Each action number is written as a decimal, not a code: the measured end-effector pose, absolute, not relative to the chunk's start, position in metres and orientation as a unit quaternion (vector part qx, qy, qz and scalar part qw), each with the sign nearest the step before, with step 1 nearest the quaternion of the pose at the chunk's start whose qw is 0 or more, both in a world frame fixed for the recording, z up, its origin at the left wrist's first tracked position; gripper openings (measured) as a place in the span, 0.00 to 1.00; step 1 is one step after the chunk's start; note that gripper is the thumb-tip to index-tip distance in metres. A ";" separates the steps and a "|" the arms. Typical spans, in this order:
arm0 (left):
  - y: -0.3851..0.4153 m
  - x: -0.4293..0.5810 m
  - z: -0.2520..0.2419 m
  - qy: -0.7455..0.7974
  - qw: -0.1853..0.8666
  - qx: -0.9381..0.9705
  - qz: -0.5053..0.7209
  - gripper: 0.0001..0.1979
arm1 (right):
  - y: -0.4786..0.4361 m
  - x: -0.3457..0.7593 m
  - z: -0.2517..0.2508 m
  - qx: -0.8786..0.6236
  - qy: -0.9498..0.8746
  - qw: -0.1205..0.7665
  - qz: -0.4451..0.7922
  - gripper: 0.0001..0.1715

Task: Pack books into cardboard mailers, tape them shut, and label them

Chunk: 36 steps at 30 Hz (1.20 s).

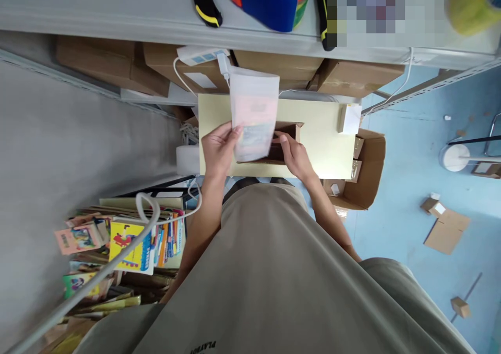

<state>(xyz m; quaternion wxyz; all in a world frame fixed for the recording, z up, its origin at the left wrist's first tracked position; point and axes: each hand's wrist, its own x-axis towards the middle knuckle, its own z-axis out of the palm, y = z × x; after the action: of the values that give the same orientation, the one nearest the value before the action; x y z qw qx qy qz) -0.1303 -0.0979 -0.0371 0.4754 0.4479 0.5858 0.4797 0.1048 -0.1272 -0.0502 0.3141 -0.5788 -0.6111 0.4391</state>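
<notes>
- Near left of the pale yellow rectangular tabletop point(324, 140), I see stacks of colourful paper-covered books point(131, 245), too overlapped for me to count; one curved white tube point(105, 269) crosses in front of them.
- Just beside the tabletop's left edge I count one white cylindrical roll point(188, 161).
- Past its far edge I make out at least four brown cardboard boxes point(360, 77) under the shelf, and one white power strip point(195, 56).
- Above the tabletop, left of its middle, the left hand point(219, 148) is clamped, thumb over fingers, on the left edge of one flat, translucent white packet point(256, 117) with pinkish and bluish print.
- One open brown cardboard box point(287, 131) sits on the tabletop, partly hidden behind that packet.
- At the box's right part is the right hand point(298, 158), fingers bent; I cannot tell whether they are closed on anything.
- One small white box point(351, 119) stands at the tabletop's far right corner.
- Right of the tabletop I have one large open brown carton point(374, 163) with smaller boxes point(355, 170) inside.
- The tabletop itself looks smooth and plain; beyond it, the grey shelf point(97, 4) carries two black-and-yellow handles point(205, 4) and one curved blue, red and green object point(270, 4).
- Farther right of the tabletop, the blue floor point(399, 265) holds one flat cardboard piece point(448, 231).
</notes>
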 end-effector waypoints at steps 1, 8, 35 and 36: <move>-0.095 -0.136 -0.034 0.591 0.446 0.483 0.468 0.30 | -0.127 0.113 -0.055 -0.593 -0.652 0.269 0.387 0.35; -0.079 -0.128 -0.032 0.521 0.387 0.721 0.243 0.10 | -0.151 0.166 -0.087 -0.649 -0.709 0.153 0.228 0.24; -0.152 -0.150 -0.087 0.630 0.297 0.686 0.210 0.50 | -0.183 0.163 -0.106 -0.662 -0.648 0.249 0.284 0.39; -0.156 -0.151 -0.090 0.608 0.326 0.700 0.183 0.53 | -0.184 0.160 -0.105 -0.641 -0.675 0.221 0.292 0.43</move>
<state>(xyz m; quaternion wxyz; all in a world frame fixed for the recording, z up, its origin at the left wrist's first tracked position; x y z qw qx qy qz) -0.1506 -0.1555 -0.0896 0.3262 0.7001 0.6081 0.1835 0.1604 -0.1842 -0.1046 0.2208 -0.6413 -0.6745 0.2916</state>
